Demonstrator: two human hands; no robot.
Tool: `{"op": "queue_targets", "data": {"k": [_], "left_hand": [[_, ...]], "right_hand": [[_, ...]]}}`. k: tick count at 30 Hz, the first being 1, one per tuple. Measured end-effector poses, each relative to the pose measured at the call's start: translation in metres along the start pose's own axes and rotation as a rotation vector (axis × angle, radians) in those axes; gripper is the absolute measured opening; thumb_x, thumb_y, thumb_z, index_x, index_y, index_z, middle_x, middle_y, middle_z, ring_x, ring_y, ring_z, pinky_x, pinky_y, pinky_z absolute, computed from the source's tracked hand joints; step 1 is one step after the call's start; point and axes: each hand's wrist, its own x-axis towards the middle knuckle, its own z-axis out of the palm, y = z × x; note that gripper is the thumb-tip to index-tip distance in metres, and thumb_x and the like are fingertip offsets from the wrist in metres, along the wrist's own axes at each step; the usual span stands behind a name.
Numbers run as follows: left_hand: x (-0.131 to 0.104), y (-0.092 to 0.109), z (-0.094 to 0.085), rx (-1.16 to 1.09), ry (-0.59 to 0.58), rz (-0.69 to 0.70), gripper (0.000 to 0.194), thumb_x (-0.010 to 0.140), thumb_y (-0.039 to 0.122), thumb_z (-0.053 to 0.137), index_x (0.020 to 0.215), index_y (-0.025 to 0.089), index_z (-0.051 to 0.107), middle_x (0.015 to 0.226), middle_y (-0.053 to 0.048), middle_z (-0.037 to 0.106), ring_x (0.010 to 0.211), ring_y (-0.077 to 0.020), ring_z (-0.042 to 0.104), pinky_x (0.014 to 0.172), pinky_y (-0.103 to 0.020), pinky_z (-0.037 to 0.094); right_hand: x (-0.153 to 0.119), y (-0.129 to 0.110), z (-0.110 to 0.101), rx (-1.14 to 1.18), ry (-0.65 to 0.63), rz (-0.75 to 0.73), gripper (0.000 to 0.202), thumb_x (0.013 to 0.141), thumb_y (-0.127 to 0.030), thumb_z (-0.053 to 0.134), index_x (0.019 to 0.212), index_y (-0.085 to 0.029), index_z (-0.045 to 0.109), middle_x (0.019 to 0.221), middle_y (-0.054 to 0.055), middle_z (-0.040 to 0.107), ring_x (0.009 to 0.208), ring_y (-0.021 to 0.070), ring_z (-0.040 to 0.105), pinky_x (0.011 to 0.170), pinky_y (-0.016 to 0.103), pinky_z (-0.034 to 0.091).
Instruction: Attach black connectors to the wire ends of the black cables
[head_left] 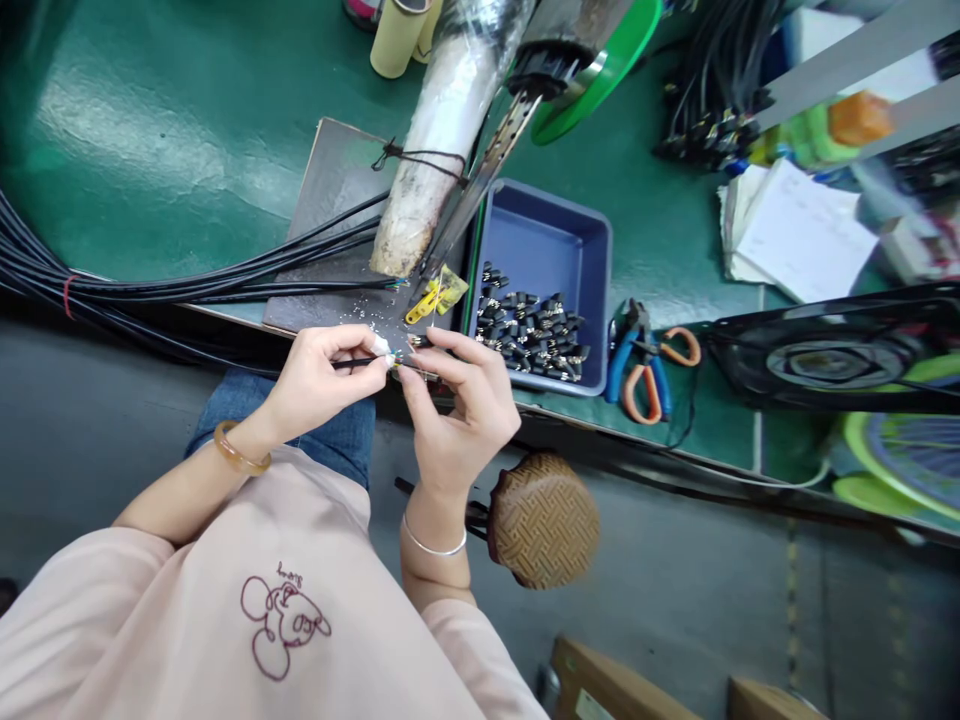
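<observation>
My left hand (324, 380) pinches the end of a black cable (358, 363), with white wrapping on a fingertip. Close to its right, my right hand (459, 395) has its thumb and fingers closed at the coloured wires of that cable end; the small part between them is too small to name. Just above the hands lies a yellow piece in a clear wrapper (437, 296). A bundle of black cables (187, 288) comes in from the left, its ends on a dark board (341, 170). Many small black connectors (532, 330) lie in a blue tray (606, 290).
A wrapped white tube (439, 140) and a metal rod (495, 160) slant over the board. Blue-handled pliers and orange-handled scissors (641, 385) lie right of the tray. Papers (802, 235) and a black fan-like device (832, 360) stand farther right. A stool (544, 520) is below the edge.
</observation>
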Motion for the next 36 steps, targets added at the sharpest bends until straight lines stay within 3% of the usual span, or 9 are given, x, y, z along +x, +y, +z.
{"op": "queue_targets", "data": {"k": [6,12,15,20,22,27,29,32,36], "left_hand": [[-0.002,-0.002,0.001,0.065,-0.009,0.023,0.013,0.075,0.024,0.063,0.067,0.014,0.061,0.065,0.001,0.057,0.061,-0.0082,0.051,0.057,-0.017,0.045],[-0.002,-0.004,0.001,0.083,-0.001,0.032,0.012,0.076,0.025,0.062,0.071,0.014,0.064,0.067,0.0,0.061,0.062,-0.0092,0.054,0.059,-0.019,0.048],[-0.001,-0.005,0.002,0.082,0.007,0.029,0.013,0.076,0.025,0.063,0.071,0.014,0.065,0.067,0.0,0.062,0.062,-0.0091,0.054,0.059,-0.019,0.047],[0.005,-0.003,0.001,-0.05,0.049,0.008,0.013,0.072,0.026,0.067,0.069,0.014,0.063,0.067,0.0,0.061,0.063,-0.0087,0.054,0.064,-0.02,0.049],[0.008,-0.002,0.0,-0.083,0.042,0.002,0.012,0.07,0.025,0.069,0.069,0.014,0.063,0.067,0.001,0.061,0.064,-0.0086,0.054,0.065,-0.02,0.05],[0.01,-0.002,0.0,-0.089,0.036,0.027,0.011,0.071,0.023,0.068,0.069,0.014,0.063,0.065,0.002,0.059,0.062,-0.008,0.053,0.062,-0.019,0.047],[0.011,-0.001,-0.001,-0.09,0.038,0.036,0.011,0.071,0.022,0.068,0.068,0.014,0.062,0.064,0.002,0.057,0.061,-0.0079,0.052,0.061,-0.019,0.046],[0.012,-0.001,-0.001,-0.088,0.015,0.029,0.01,0.072,0.022,0.067,0.068,0.014,0.062,0.064,0.002,0.058,0.06,-0.0078,0.052,0.061,-0.019,0.046],[0.015,0.0,-0.002,-0.062,-0.044,0.035,0.01,0.076,0.022,0.064,0.071,0.013,0.066,0.066,0.001,0.062,0.061,-0.0086,0.053,0.062,-0.02,0.046]], "right_hand": [[0.0,0.0,0.003,-0.012,-0.058,0.004,0.007,0.089,-0.016,0.068,0.092,-0.022,0.067,0.106,0.004,0.074,0.1,0.0185,0.072,0.082,0.035,0.063],[0.0,0.0,0.004,-0.048,-0.027,-0.1,0.011,0.088,-0.012,0.067,0.093,-0.022,0.065,0.11,0.005,0.074,0.1,0.0181,0.073,0.085,0.034,0.063],[-0.002,0.002,0.006,0.01,-0.051,-0.04,0.008,0.09,-0.013,0.065,0.091,-0.021,0.063,0.111,0.006,0.073,0.1,0.0191,0.074,0.085,0.035,0.063],[-0.002,0.007,0.006,0.166,0.152,0.139,0.006,0.092,-0.015,0.062,0.092,-0.021,0.063,0.11,0.005,0.071,0.09,0.0179,0.076,0.078,0.034,0.064],[-0.002,0.006,0.005,0.138,0.21,0.067,0.008,0.089,-0.015,0.067,0.092,-0.022,0.066,0.106,0.004,0.072,0.088,0.0173,0.076,0.077,0.034,0.065],[-0.002,0.0,0.006,0.022,0.119,-0.19,0.015,0.085,-0.012,0.071,0.095,-0.023,0.069,0.101,0.002,0.077,0.091,0.0165,0.075,0.079,0.032,0.064],[-0.002,0.001,0.009,0.057,0.124,-0.154,0.013,0.088,-0.012,0.066,0.095,-0.023,0.068,0.1,0.002,0.077,0.09,0.0162,0.075,0.078,0.032,0.064],[0.0,0.005,0.012,0.201,0.145,0.024,0.009,0.094,-0.016,0.059,0.09,-0.022,0.065,0.1,0.003,0.076,0.088,0.0157,0.075,0.077,0.033,0.064],[0.001,0.008,0.014,0.285,0.059,0.169,0.009,0.094,-0.019,0.06,0.086,-0.021,0.062,0.102,0.003,0.076,0.082,0.0136,0.076,0.075,0.03,0.063]]}}
